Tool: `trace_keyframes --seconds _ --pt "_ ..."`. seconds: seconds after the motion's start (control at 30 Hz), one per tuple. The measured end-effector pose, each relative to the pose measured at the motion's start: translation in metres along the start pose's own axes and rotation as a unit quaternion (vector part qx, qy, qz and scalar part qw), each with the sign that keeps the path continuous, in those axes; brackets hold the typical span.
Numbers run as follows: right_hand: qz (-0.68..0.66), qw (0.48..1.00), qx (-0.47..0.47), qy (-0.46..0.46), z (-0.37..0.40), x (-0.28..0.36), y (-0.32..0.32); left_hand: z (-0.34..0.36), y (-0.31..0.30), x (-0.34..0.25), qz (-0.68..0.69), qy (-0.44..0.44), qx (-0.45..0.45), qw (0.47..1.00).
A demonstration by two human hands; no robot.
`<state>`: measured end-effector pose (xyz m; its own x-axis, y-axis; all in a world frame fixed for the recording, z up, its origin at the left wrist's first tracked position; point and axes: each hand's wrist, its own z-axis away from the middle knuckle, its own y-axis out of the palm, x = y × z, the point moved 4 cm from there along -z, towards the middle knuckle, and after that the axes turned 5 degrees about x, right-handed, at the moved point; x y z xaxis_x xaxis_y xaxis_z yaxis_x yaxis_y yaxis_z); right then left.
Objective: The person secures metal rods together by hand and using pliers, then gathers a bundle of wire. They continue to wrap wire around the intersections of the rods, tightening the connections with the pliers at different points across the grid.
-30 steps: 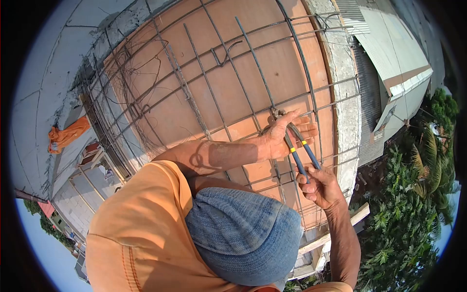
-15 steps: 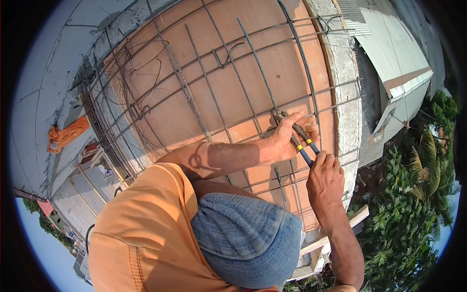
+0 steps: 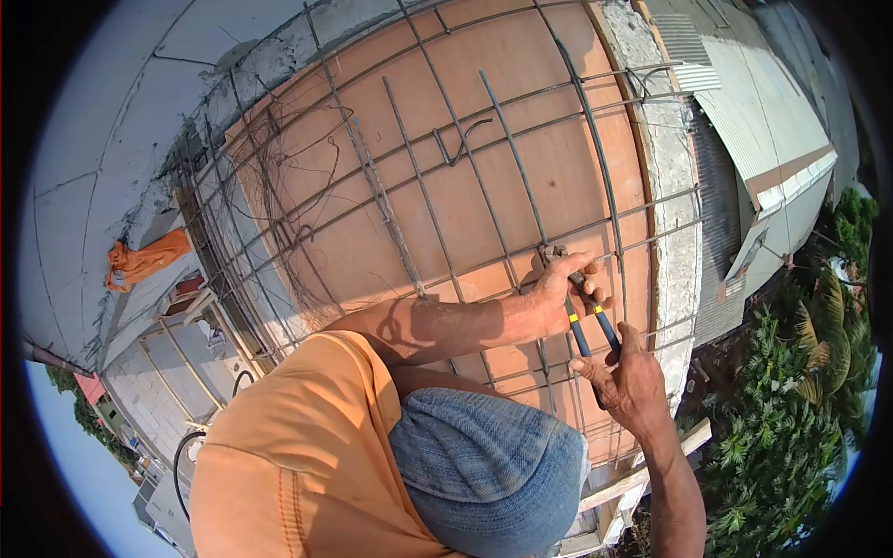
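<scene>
Pincers with blue handles (image 3: 578, 335) and yellow bands have their jaws at a crossing of the steel bars. My right hand (image 3: 634, 379) grips the handle ends, which stand apart, with the thumb stretched along one side. My left hand (image 3: 556, 296) is curled round the head of the pincers, its fingertips showing beyond the handles. A dark upright bar (image 3: 526, 191) runs down to the jaws. Whether tie wire lies between the jaws is too small to tell.
The rebar grid (image 3: 456, 251) spans an orange-brown plywood panel (image 3: 558, 177). Loose wire (image 3: 279, 186) tangles at the left. A bent bar end (image 3: 465, 139) sticks up. A concrete edge (image 3: 674, 214) borders the right, with metal roofing (image 3: 772, 121) and trees (image 3: 772, 418) beyond. An orange cloth (image 3: 149, 258) lies left.
The right hand has opened the pincers' handles wider and shifted its grip, with its thumb now lifted outward. The left hand stays at the jaws. The whole view has shifted slightly.
</scene>
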<state>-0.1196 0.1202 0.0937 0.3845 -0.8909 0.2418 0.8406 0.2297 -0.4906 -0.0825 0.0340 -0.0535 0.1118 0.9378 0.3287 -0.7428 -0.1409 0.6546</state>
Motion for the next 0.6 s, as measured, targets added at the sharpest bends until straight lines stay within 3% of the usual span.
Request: trace_keyframes --seconds 0.03,0.07,0.1,0.13,0.17,0.23,0.27,0.3,0.33,0.37,0.43,0.53,0.57,0.6 --pt "-0.002 1.000 -0.005 -0.001 0.007 0.011 0.009 0.002 0.004 0.000 0.014 -0.002 -0.001 1.000" --pt "0.185 0.977 -0.105 -0.030 0.018 0.028 0.014 0.005 0.007 -0.001 0.003 0.007 -0.013 1.000" --pt "0.364 0.908 -0.199 -0.056 0.027 0.042 0.019 0.005 0.008 -0.002 -0.001 0.010 -0.009 1.000" --pt "0.391 0.902 -0.182 0.001 0.024 0.037 0.033 0.004 0.007 -0.001 0.008 0.005 0.005 1.000" --pt "0.391 0.902 -0.183 0.001 0.019 0.032 0.035 0.002 0.004 0.001 0.019 0.001 0.018 1.000" --pt "0.342 0.933 -0.108 0.046 0.008 0.017 0.029 -0.002 0.001 0.000 0.012 -0.002 0.035 0.999" --pt "0.241 0.966 -0.081 0.044 0.004 0.016 0.019 0.005 0.003 -0.003 -0.010 -0.019 0.030 0.999" --pt "0.143 0.985 -0.090 -0.025 0.003 0.016 0.002 0.013 0.005 -0.004 -0.033 -0.037 0.025 0.998" --pt "0.004 0.999 0.004 0.042 -0.005 0.009 -0.016 0.006 -0.007 -0.002 -0.051 -0.057 0.104 0.992" --pt "-0.132 0.981 0.097 0.103 -0.009 0.003 -0.029 0.008 -0.007 -0.003 -0.058 -0.055 0.113 0.990" --pt "-0.437 0.883 0.138 0.103 -0.011 -0.017 -0.023 0.010 0.000 0.000 -0.083 -0.062 0.138 0.985" --pt "-0.551 0.814 0.158 0.098 -0.013 -0.028 -0.011 -0.003 0.004 0.006 -0.046 -0.041 0.104 0.993" --pt "-0.550 0.815 0.154 0.096 -0.014 -0.031 -0.012 -0.007 0.003 0.003 -0.040 -0.023 0.082 0.996" --pt "-0.484 0.857 0.141 0.103 -0.011 -0.022 -0.020 -0.007 0.003 0.003 -0.019 -0.022 0.058 0.998"
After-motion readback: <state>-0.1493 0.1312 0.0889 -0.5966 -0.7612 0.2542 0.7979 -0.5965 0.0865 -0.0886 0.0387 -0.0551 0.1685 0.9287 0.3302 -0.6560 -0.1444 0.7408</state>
